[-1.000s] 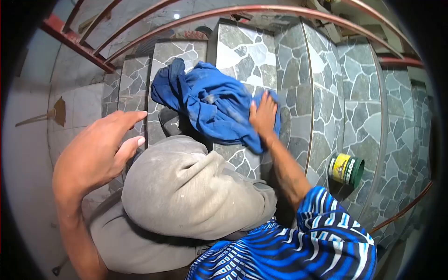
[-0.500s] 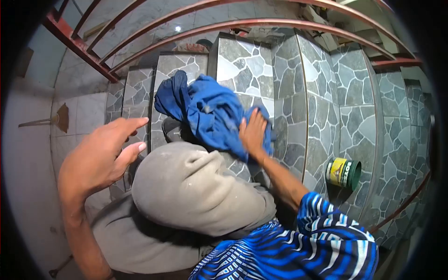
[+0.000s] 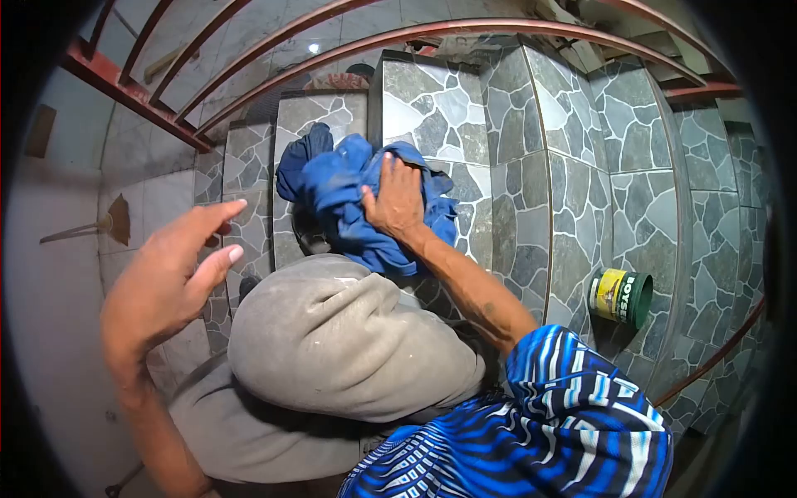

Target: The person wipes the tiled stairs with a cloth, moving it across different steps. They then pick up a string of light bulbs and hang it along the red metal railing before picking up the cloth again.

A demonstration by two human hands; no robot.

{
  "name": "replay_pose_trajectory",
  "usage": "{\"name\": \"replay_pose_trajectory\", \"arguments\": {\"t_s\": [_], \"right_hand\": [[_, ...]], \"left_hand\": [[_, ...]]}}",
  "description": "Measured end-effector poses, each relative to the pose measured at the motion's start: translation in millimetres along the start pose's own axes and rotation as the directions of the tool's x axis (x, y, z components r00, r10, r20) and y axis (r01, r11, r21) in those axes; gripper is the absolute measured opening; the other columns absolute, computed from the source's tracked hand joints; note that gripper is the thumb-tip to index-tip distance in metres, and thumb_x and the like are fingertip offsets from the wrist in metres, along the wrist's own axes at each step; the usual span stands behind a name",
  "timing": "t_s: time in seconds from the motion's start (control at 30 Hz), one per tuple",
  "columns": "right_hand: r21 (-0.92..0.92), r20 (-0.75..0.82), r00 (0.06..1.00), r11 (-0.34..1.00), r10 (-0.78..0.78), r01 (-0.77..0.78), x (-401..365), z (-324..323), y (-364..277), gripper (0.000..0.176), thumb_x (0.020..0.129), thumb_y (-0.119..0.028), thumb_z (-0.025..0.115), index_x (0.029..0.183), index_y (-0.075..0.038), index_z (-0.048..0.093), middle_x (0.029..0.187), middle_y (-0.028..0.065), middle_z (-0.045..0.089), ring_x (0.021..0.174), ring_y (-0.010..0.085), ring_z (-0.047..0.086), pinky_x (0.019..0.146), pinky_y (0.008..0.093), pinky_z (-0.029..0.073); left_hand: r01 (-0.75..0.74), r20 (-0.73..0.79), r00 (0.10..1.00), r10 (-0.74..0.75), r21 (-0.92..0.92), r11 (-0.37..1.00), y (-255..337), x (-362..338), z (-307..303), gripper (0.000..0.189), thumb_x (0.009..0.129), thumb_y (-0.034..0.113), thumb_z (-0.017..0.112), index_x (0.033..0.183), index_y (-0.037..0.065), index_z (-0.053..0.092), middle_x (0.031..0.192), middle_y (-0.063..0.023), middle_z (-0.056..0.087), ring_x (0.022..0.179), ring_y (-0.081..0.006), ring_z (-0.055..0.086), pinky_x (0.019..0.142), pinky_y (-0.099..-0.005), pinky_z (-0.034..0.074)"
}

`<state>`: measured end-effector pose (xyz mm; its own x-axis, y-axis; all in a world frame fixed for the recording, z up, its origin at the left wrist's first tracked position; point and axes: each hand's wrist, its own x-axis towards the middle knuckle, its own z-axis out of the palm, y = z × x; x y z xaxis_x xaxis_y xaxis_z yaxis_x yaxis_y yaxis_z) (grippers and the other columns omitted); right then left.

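Observation:
A bunched blue cloth [image 3: 344, 199], which looks like a garment with a darker navy part, lies on a stone-patterned stair step [image 3: 432, 116]. My right hand [image 3: 397, 199] rests flat on top of it, fingers stretched forward and thumb out to the side. On the left, my left hand [image 3: 170, 270] hangs in the air with nothing in it, thumb and fingers apart in a loose curve. My bent knee in grey trousers [image 3: 332, 332] fills the space between both hands and hides part of the steps.
A green and yellow bucket [image 3: 618, 297] lies tipped on its side on a step at the right. Red metal railing [image 3: 398, 35] curves across the top. A broom [image 3: 114, 222] lies at the left near the white wall [image 3: 62, 290]. Tiled steps rise toward the right.
My right hand has moved left and away from me over the steps, pushing the blue cloth into a tighter bunch. My left hand keeps nearly the same pose.

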<state>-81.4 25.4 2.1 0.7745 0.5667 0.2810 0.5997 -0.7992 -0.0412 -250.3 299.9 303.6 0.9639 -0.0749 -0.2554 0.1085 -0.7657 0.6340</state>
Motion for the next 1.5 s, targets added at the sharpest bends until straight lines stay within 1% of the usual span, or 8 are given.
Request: {"name": "replay_pose_trajectory", "arguments": {"t_s": [0.17,0.47,0.6,0.73,0.93,1.07,1.17,1.5], "right_hand": [[0.151,-0.003,0.964,0.953,-0.264,0.261,37.2,6.9,24.3,0.077,0.087,-0.042,0.058,0.138,0.015,0.046,0.128,0.0332,0.051,0.118,0.0432,0.050,0.108,0.0539,0.033],[0.005,-0.077,0.980,0.983,-0.183,0.184,165.2,64.3,61.7,0.075,0.083,-0.039,0.060,0.141,0.007,0.046,0.121,0.0228,0.056,0.112,0.0375,0.053,0.099,0.0488,0.038],[0.007,-0.279,0.944,0.983,-0.174,0.183,127.0,51.8,47.7,0.074,0.076,-0.032,0.065,0.132,0.014,0.051,0.112,0.0232,0.056,0.101,0.0354,0.054,0.093,0.0473,0.040],[0.037,-0.227,0.962,0.986,-0.152,0.164,37.0,11.3,20.3,0.073,0.080,-0.033,0.065,0.133,0.015,0.051,0.123,0.0302,0.055,0.113,0.0421,0.052,0.104,0.0531,0.037],[0.196,0.116,0.992,0.977,0.056,-0.078,-58.2,-36.0,28.7,0.071,0.093,-0.037,0.059,0.141,0.014,0.042,0.130,0.0300,0.053,0.119,0.0417,0.050,0.106,0.0531,0.035],[0.019,0.034,0.967,0.967,0.253,-0.254,-119.6,-44.6,67.8,0.070,0.096,-0.039,0.056,0.143,0.011,0.041,0.143,0.0312,0.045,0.130,0.0431,0.042,0.111,0.0556,0.029],[-0.019,0.174,0.920,0.935,0.351,-0.353,-130.6,-46.3,80.7,0.071,0.096,-0.041,0.053,0.143,0.011,0.042,0.145,0.0321,0.042,0.133,0.0444,0.039,0.114,0.0562,0.025],[-0.185,0.072,0.959,0.948,0.276,-0.259,6.8,-6.3,51.9,0.055,0.091,-0.043,0.051,0.114,0.007,0.059,0.116,0.0250,0.056,0.111,0.0389,0.051,0.100,0.0533,0.036]], "left_hand": [[-0.007,0.024,1.000,0.008,-0.018,1.000,9.2,16.2,3.9,0.043,0.094,0.012,0.063,0.136,0.004,0.056,0.114,-0.0185,0.065,0.102,-0.0316,0.064,0.091,-0.0388,0.050],[0.060,0.045,0.997,-0.060,-0.001,0.998,-0.1,7.5,12.4,0.044,0.094,0.012,0.064,0.137,0.006,0.056,0.112,-0.0171,0.066,0.101,-0.0295,0.064,0.091,-0.0381,0.050],[0.017,-0.004,1.000,-0.017,-0.003,1.000,-0.6,6.0,6.5,0.043,0.094,0.013,0.064,0.137,0.006,0.056,0.113,-0.0173,0.066,0.102,-0.0297,0.064,0.092,-0.0388,0.049],[-0.041,-0.014,0.999,0.041,0.033,0.999,6.1,13.7,3.2,0.043,0.094,0.013,0.064,0.136,0.006,0.056,0.113,-0.0176,0.066,0.103,-0.0296,0.064,0.091,-0.0381,0.050],[-0.027,0.046,0.999,0.026,0.026,0.999,23.0,19.0,12.8,0.042,0.095,0.013,0.064,0.136,0.007,0.057,0.113,-0.0179,0.067,0.102,-0.0289,0.065,0.088,-0.0373,0.052],[-0.091,0.033,0.995,0.090,0.048,0.995,17.9,8.7,22.0,0.042,0.095,0.013,0.064,0.135,0.006,0.057,0.111,-0.0177,0.067,0.101,-0.0294,0.066,0.086,-0.0373,0.052],[-0.060,0.019,0.998,0.059,0.061,0.996,12.2,-3.2,18.8,0.042,0.095,0.014,0.064,0.136,0.006,0.056,0.111,-0.0175,0.067,0.101,-0.0294,0.066,0.085,-0.0375,0.052],[0.024,-0.070,0.997,-0.021,0.051,0.998,-1.2,-24.6,-0.5,0.043,0.095,0.015,0.064,0.136,0.005,0.056,0.112,-0.0171,0.067,0.100,-0.0301,0.064,0.088,-0.0373,0.051]]}}
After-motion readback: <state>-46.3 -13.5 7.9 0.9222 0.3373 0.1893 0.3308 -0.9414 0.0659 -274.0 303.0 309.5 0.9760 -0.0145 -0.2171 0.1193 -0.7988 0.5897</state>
